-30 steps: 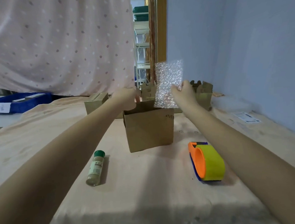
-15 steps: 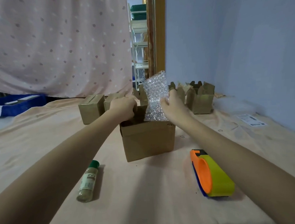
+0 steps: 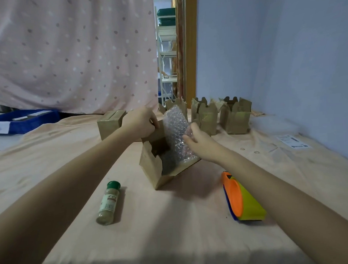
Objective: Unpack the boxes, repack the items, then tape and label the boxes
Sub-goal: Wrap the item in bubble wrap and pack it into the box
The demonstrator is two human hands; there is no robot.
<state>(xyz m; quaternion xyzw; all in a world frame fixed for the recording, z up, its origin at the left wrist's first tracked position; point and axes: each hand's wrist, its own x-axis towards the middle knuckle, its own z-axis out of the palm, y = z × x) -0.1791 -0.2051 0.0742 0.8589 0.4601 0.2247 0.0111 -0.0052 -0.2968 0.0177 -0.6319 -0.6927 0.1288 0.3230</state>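
An open brown cardboard box [image 3: 153,168] stands tilted toward me at the middle of the table. My left hand [image 3: 140,123] grips its far rim. My right hand [image 3: 197,140] holds a sheet of bubble wrap [image 3: 176,131] whose lower part sits inside the box. A spice jar with a green cap [image 3: 108,202] lies on its side to the left of the box. An orange, yellow and blue tape dispenser [image 3: 242,200] lies to the right, under my right forearm.
Several open cardboard boxes [image 3: 235,117] and a closed one [image 3: 109,123] stand along the back of the cloth-covered table [image 3: 173,231]. A printed label [image 3: 292,143] lies at the right by the blue wall. A blue bin [image 3: 23,118] sits at far left.
The bubble wrap has come down from above the box into it. My left hand has tipped the box toward me, so its opening now faces the camera.
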